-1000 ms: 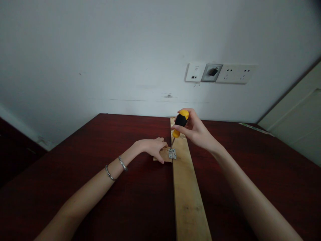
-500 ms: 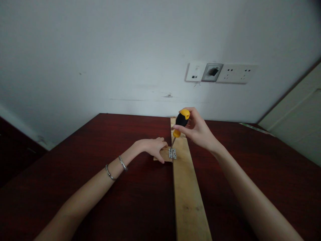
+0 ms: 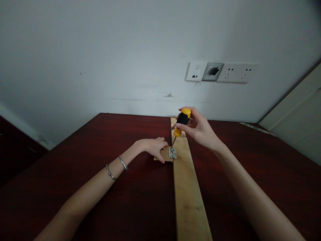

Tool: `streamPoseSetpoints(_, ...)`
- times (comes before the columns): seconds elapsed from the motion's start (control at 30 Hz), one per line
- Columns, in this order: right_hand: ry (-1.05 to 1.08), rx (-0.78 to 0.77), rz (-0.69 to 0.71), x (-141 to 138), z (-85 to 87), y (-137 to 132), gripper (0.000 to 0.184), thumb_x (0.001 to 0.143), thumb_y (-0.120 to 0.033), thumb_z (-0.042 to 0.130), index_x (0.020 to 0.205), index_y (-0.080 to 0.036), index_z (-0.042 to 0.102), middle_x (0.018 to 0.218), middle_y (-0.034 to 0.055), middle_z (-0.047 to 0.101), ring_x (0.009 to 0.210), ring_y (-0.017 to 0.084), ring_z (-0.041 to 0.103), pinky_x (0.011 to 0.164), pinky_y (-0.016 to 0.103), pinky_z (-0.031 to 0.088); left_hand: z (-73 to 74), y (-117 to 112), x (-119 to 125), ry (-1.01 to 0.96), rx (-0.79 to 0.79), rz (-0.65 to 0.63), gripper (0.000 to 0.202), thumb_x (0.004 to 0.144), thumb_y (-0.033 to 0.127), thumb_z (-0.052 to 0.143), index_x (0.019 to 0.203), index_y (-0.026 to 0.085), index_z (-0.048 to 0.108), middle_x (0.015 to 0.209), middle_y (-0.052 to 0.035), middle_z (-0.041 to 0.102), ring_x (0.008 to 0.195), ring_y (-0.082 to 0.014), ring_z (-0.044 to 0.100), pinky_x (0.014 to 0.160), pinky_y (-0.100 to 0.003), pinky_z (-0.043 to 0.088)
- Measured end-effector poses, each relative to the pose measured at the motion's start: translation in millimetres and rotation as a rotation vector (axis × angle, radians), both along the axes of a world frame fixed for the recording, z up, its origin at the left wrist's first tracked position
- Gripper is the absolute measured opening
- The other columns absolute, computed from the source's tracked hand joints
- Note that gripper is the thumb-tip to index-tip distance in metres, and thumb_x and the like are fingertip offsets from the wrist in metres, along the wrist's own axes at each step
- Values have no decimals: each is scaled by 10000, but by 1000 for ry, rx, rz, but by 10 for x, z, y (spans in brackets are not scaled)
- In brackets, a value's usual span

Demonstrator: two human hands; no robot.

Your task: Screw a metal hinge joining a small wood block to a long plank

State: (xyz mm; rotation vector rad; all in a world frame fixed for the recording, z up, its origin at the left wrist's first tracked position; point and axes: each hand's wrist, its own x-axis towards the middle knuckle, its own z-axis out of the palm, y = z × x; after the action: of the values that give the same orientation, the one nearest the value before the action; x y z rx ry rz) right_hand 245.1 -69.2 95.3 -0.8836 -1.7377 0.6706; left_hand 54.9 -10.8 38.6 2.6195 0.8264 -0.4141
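Observation:
My right hand [image 3: 198,129] is shut on a screwdriver [image 3: 182,120] with a yellow and black handle, held tilted above a long pale wooden plank [image 3: 187,197]. Its thin metal shaft reaches down to a small steel butt hinge [image 3: 172,153], which lies across the joint between the plank and a small wooden block [image 3: 164,155]. My left hand [image 3: 153,148] presses down on that block, with its fingers close to the hinge. Two silver bracelets [image 3: 116,169] circle my left wrist.
The plank and block lie on a dark red wooden table [image 3: 135,207]. Behind its far edge, a white wall carries a socket panel [image 3: 222,73]. A pale cabinet or door [image 3: 296,110] stands at the right.
The screwdriver handle has turned slightly, its top leaning further right while the tip stays at the hinge. My left hand and the block have not visibly moved.

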Motion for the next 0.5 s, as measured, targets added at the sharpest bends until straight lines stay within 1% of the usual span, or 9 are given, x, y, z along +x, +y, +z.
streamPoseSetpoints(0.2,18,-28,34,-4,11,-7,451,751,-276,656,1154,-243,456,994,47,590,870,186,594,769,376,530,7,-11,5,-14,8,0,777,590,625,621,1201,173,460,1098,-96,450,958,-251,468,772,-325,432)
streamPoseSetpoints(0.33,37,-40,39,-7,17,-17,481,750,-265,652,1186,-248,450,998,48,591,887,195,594,786,396,527,-3,-6,7,-11,4,-3,779,589,625,622,1214,193,453,1114,-89,450,964,-250,463,795,-330,425)
streamPoseSetpoints(0.5,34,-31,44,6,22,-18,505,763,-286,639,1225,-254,436,1003,48,586,875,195,592,791,402,520,-26,8,7,-13,7,-12,794,584,639,615,1219,190,454,1120,-91,451,981,-254,462,807,-331,423)
